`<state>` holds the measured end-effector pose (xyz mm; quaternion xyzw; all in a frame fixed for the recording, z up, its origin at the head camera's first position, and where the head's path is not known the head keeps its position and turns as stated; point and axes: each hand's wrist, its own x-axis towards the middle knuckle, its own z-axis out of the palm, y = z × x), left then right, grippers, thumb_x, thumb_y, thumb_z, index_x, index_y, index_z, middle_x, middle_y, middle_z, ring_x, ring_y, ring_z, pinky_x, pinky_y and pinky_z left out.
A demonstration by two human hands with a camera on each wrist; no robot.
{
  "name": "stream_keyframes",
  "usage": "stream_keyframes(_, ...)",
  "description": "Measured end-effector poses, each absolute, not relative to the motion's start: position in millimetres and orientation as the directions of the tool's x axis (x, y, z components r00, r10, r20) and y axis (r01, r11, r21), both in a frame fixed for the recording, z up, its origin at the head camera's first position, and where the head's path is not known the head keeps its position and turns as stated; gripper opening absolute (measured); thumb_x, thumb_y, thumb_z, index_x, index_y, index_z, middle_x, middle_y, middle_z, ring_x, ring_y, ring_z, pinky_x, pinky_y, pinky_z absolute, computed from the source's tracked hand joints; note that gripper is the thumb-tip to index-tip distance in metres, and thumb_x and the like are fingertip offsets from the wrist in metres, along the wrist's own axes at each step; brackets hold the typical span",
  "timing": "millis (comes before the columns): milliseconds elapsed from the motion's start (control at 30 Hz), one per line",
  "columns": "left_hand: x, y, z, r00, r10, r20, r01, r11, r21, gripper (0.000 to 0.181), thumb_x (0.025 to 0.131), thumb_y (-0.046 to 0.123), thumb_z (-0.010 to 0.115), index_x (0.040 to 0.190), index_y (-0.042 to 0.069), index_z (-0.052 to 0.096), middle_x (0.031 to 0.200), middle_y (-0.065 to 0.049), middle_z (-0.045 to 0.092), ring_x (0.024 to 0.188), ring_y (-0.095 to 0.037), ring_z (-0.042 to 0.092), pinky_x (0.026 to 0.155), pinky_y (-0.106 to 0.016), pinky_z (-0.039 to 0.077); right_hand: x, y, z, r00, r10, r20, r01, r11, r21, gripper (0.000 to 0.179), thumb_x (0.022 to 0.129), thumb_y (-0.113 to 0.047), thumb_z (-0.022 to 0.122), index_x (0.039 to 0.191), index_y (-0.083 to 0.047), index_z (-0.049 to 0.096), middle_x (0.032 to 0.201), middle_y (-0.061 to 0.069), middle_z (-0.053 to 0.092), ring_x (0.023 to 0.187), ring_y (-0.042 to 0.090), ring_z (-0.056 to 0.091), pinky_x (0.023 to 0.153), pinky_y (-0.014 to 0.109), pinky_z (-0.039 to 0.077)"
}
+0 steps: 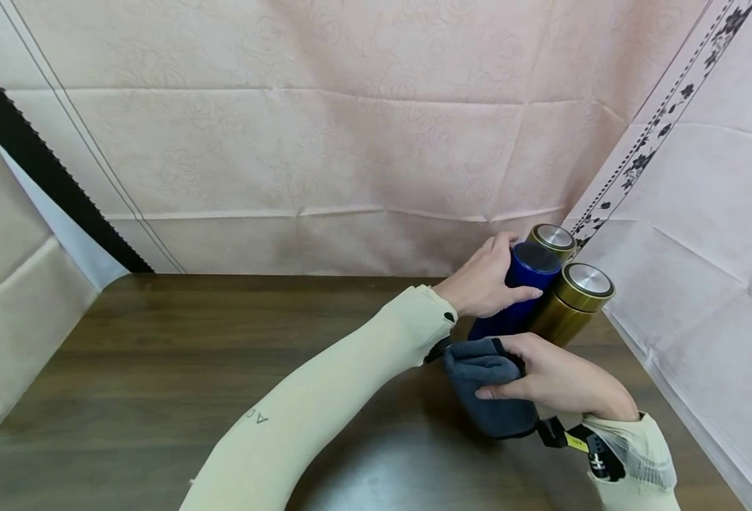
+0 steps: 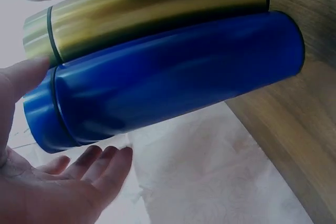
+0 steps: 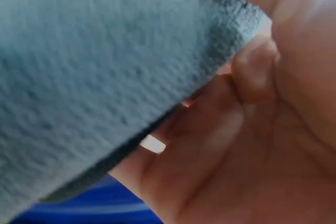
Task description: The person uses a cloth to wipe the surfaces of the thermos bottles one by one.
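A big pale pink sheet (image 1: 324,149) with faint flowers hangs on the far side, and the brown wooden table (image 1: 190,369) is in front of it. At the table's far right stand a tall round blue bottle (image 2: 173,80), a shiny gold bottle (image 1: 570,306) just to its right, and another gold bottle (image 1: 551,240) behind. The blue bottle's long way goes up and down, and its lid points up. It is just right of my left hand (image 1: 478,282), which is nearer its top than my other hand. My left fingers are loose and spread around the top part, with a gap on one side; I can't tell if my thumb touches. My right hand (image 1: 564,381), on the near side, pinches a folded, fuzzy grey-blue cloth (image 1: 481,370). The cloth is just nearer than the blue bottle, its long way going from far to near.
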<state>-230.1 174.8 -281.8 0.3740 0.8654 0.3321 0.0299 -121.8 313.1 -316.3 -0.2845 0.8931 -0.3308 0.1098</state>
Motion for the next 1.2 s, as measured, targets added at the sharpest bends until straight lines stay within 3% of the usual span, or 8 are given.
stream_keyframes(400,-233.1,182.4,-284.1,-0.728,0.656,0.201,0.626,0.515,0.586,0.078,0.095,0.047,0.069,0.152,0.007,0.034,0.144,-0.003,0.051,0.133,-0.011,0.051,0.114,-0.018,0.041,-120.1,312.2,-314.2,-0.808,-0.589,0.02,-0.465,0.616,-0.636,0.02,0.091,-0.039,0.077,0.107,-0.031,0.068,0.096,-0.016,0.071,0.084,0.001,0.065,0.078,0.021,0.057)
stream_keyframes(800,-225.4,174.7,-282.4,-0.721,0.661,0.209,0.621,0.481,0.619,0.074,0.095,0.046,0.07,0.15,0.009,0.036,0.141,-0.001,0.051,0.126,-0.009,0.052,0.11,-0.016,0.043,-119.5,308.4,-314.0,-0.785,-0.618,0.053,-0.497,0.575,-0.65,0.02,0.092,-0.035,0.077,0.108,-0.03,0.068,0.095,-0.014,0.07,0.083,0.002,0.064,0.078,0.022,0.057)
stream_keyframes(1067,-224.1,143.6,-272.5,-0.675,0.689,0.264,0.626,0.344,0.7,0.067,0.094,0.04,0.073,0.144,0.01,0.04,0.135,-0.002,0.054,0.121,-0.009,0.054,0.106,-0.017,0.046,-115.9,304.2,-307.7,-0.767,-0.64,0.04,-0.461,0.506,-0.729,0.02,0.096,-0.025,0.073,0.115,-0.025,0.066,0.103,-0.008,0.072,0.09,0.009,0.068,0.084,0.024,0.059)
stream_keyframes(1200,-222.6,123.8,-265.8,-0.651,0.697,0.302,0.642,0.293,0.708,0.066,0.093,0.038,0.076,0.142,0.01,0.042,0.135,-0.002,0.057,0.121,-0.009,0.056,0.106,-0.018,0.047,-115.0,303.8,-308.1,-0.777,-0.625,0.072,-0.483,0.519,-0.705,0.027,0.098,-0.02,0.069,0.123,-0.026,0.062,0.11,-0.009,0.071,0.097,0.008,0.068,0.088,0.023,0.058)
